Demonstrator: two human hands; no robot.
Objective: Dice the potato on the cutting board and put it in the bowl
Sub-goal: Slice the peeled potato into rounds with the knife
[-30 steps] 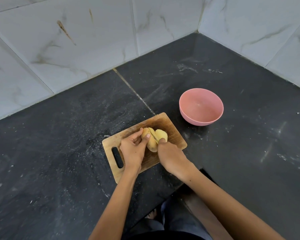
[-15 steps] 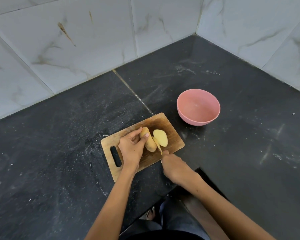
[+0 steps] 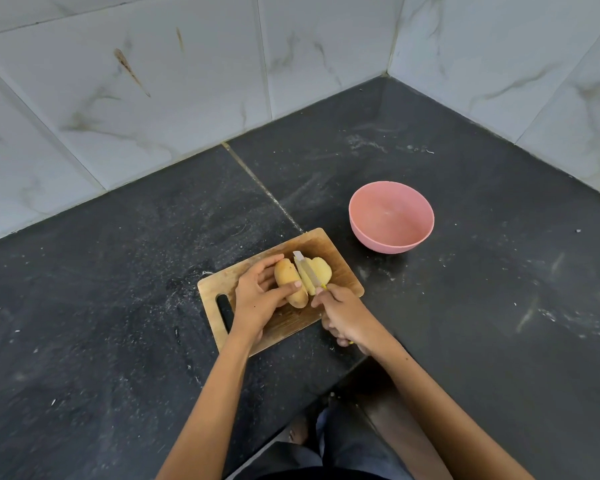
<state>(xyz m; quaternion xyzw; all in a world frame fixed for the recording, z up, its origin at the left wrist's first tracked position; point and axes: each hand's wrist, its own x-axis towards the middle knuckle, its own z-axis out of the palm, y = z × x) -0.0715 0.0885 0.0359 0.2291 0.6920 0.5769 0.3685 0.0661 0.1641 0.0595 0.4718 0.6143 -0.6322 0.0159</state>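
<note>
A: Status on the board?

B: Wooden cutting board [image 3: 340, 263] sits on the dark counter [image 3: 118, 306], handle slot toward the person's near left. Potato is on it, already split. Skin-on half [image 3: 289, 282] on the left, cut-face-up piece [image 3: 321, 270] just to its right.

A: Hands?

B: Left hand [image 3: 257, 299] holds the skin-on half, thumb on the near side, fingers curled over the far side. Right hand [image 3: 343, 313] is wrapped round the knife handle, which is mostly hidden; only a bit of yellow shows at the fingers.

A: Blade position?

B: Knife blade [image 3: 305, 270] lies between the two potato pieces, tip pointing away from the person toward the far edge of the board. It runs along the left edge of the cut piece. Cannot tell if the edge is biting into the potato or just resting against it.

A: Bowl?

B: Pink bowl [image 3: 391, 216] stands on the counter, beyond and right of the board, near its far right corner but not touching. No potato in it.

A: Anything else?

B: White marble-look wall tiles [image 3: 153, 81] behind, meeting at a corner on the far right. White specks and smears across the counter. Person's legs visible below the counter edge.
</note>
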